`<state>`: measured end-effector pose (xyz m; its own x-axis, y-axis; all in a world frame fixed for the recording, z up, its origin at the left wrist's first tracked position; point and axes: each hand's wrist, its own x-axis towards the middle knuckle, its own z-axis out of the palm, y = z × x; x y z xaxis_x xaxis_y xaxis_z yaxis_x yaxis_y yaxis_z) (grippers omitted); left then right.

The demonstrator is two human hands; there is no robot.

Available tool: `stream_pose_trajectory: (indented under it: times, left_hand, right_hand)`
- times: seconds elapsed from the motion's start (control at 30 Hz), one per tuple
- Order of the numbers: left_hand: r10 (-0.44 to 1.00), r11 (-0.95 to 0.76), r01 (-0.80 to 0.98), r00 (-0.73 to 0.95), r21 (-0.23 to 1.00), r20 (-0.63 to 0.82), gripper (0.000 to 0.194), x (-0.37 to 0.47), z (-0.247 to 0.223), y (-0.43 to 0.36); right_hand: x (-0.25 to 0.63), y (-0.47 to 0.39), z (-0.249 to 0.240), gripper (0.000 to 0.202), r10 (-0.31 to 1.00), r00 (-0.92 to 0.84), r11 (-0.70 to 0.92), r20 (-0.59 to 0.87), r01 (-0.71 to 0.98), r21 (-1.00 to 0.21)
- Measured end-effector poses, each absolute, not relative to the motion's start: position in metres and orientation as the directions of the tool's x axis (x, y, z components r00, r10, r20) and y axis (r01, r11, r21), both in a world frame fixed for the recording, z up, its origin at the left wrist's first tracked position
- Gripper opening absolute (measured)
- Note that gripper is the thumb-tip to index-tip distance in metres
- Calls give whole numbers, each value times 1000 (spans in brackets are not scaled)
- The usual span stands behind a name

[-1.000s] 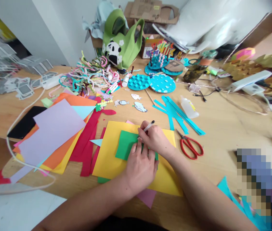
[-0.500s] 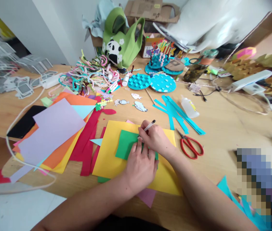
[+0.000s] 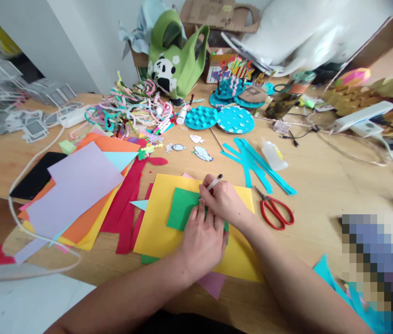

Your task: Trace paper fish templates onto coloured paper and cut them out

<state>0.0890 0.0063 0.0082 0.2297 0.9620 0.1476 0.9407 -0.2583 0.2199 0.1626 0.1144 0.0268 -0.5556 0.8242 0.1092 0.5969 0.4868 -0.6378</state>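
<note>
My right hand (image 3: 223, 198) is closed round a white pen (image 3: 215, 182) with a dark end, its writing tip hidden near the green paper. Fingers apart, my left hand (image 3: 205, 236) lies flat on the green paper (image 3: 181, 208), just below the right. Under both is a larger yellow sheet (image 3: 152, 227). Red-handled scissors (image 3: 275, 211) lie right of the yellow sheet. Beyond it are paper fish cutouts (image 3: 202, 153).
Coloured sheets (image 3: 78, 181) and red strips (image 3: 125, 204) are at left. Blue strips (image 3: 252, 162) and a glue bottle (image 3: 274, 155) lie at right. Farther back are pipe cleaners (image 3: 130, 109), blue discs (image 3: 236, 120) and a green bag (image 3: 182, 65). A white cable (image 3: 17, 167) crosses the left.
The pen and my right fingers have shifted very slightly to the left. My left hand stays in place.
</note>
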Motion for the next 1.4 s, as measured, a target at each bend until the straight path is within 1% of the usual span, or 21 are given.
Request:
stream_pose_trajectory:
  times: [0.37, 0.53, 0.77, 1.0, 1.4]
  left_hand:
    - [962, -259, 943, 231, 209, 149, 41, 89, 9, 6]
    - [963, -258, 942, 233, 216, 134, 37, 89, 10, 7]
    - [964, -259, 938, 235, 229, 127, 37, 88, 10, 7]
    - [963, -259, 940, 235, 221, 129, 36, 89, 11, 7]
    - [960, -267, 938, 239, 219, 148, 34, 89, 9, 6]
  right_hand:
    - [162, 113, 27, 17, 819, -561, 502, 122, 596, -627]
    - [162, 111, 28, 17, 822, -562, 488, 94, 611, -623]
    - [160, 111, 34, 16, 819, -570, 498, 71, 643, -582]
    - [161, 112, 30, 17, 824, -563, 469, 64, 613, -636]
    - [162, 111, 32, 16, 818, -571, 488, 76, 617, -617]
